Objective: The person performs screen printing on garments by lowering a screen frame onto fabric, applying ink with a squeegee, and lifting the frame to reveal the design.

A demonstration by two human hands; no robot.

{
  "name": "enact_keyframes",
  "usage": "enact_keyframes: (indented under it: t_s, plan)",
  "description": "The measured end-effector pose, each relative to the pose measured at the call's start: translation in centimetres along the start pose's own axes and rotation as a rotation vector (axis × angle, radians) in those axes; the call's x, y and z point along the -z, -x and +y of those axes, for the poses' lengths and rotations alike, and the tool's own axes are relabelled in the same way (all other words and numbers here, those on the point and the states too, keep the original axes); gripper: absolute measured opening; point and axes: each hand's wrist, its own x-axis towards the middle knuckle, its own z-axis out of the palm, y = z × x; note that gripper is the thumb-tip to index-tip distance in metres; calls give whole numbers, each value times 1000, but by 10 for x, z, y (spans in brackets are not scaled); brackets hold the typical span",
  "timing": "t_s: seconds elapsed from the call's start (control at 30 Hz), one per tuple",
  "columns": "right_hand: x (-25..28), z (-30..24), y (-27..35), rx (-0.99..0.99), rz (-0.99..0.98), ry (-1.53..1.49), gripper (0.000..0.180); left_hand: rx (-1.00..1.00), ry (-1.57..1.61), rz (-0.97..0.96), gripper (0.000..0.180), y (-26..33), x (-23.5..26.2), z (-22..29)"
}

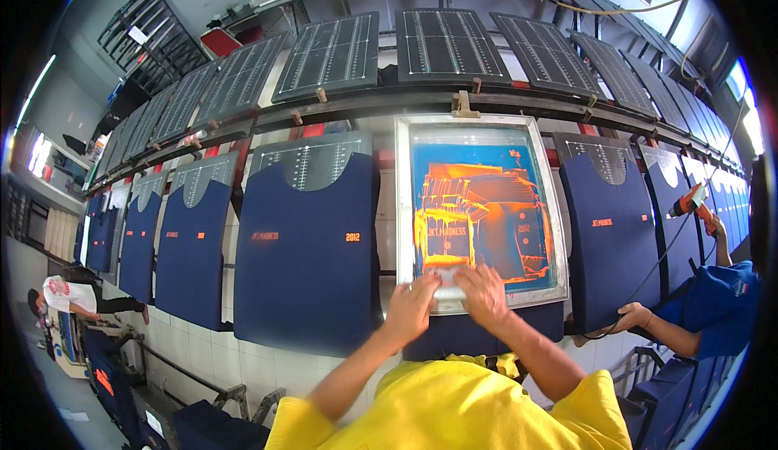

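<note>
A metal-framed printing screen lies flat over a navy garment, its blue mesh smeared with orange ink. At the near edge of the mesh sits a pale squeegee, gripped by both hands. My left hand holds its left end and my right hand its right end, fingers curled over the handle. My forearms reach up from a yellow shirt at the bottom of the view.
Navy garments with small orange prints lie on a long row of pallets left and right. Dark pallet boards stand raised behind. At right, a person in blue holds an orange heat gun. Another person stands far left.
</note>
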Motion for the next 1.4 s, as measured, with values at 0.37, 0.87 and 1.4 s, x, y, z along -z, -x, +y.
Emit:
enact_keyframes:
  t_s: [0.37, 0.87, 1.4]
  plan:
    - [-3, 58, -89, -12, 107, -71, 27, -38, -5, -40, 35, -110, 28, -56]
    - [-15, 40, -50, -5, 79, 22, 14, -125, -147, 56, 43, -61, -4, -42]
    - [20, 7, -11, 19, 78, -59, 37, -111, -141, 92, 39, -20, 8, 4]
